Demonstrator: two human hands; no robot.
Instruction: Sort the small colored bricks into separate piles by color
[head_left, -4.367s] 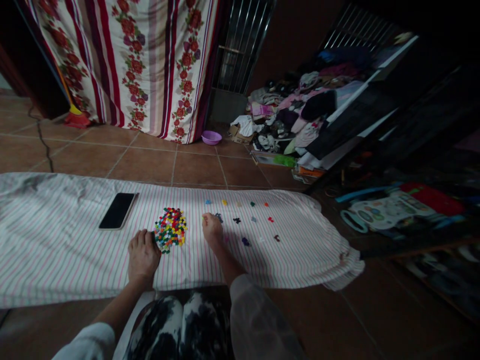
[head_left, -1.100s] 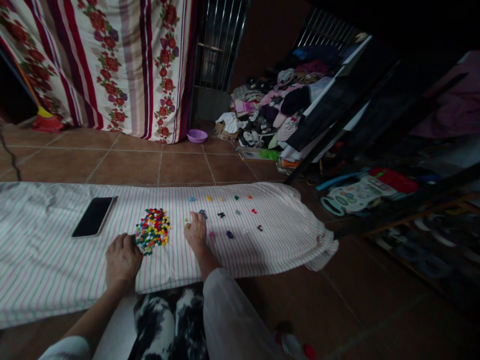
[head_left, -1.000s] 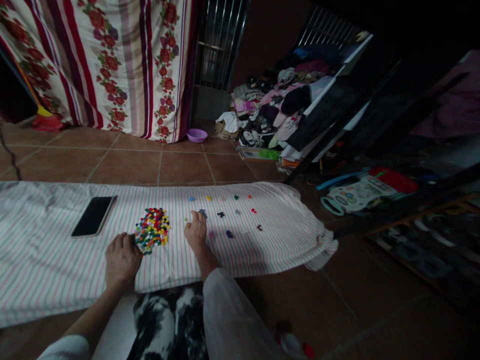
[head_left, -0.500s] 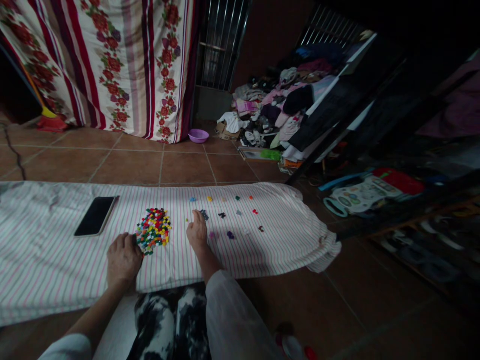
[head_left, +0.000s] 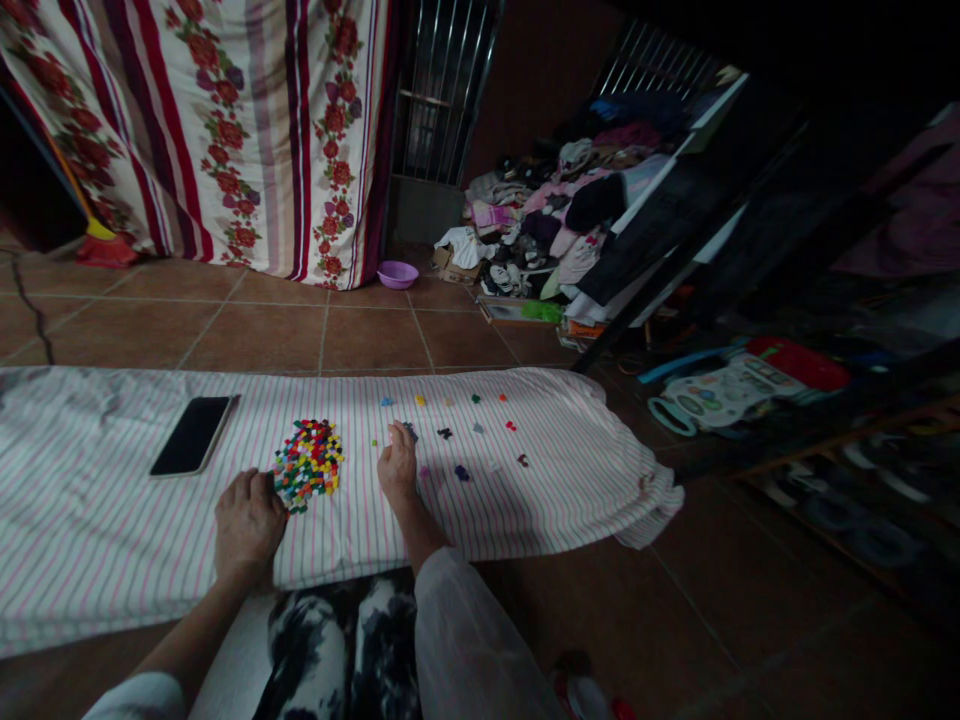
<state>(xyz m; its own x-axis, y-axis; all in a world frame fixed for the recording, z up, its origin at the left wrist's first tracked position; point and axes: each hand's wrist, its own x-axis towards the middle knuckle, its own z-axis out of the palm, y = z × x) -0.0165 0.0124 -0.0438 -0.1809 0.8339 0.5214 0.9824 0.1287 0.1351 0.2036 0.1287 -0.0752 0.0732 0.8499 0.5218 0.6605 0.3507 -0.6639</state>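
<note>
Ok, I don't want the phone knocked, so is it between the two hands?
No, the phone lies to the left on the striped cloth, while the colorful pile sits between the left hand and the right hand.

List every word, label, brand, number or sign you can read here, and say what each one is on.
No text can be read.
Dark-screened phone: no lettering visible.
Small coloured pieces in the pile: too small to tell.
Pale panel with coloured circles: any print is too blurred.
Orange item by the clothes: possible print, illegible.
</note>
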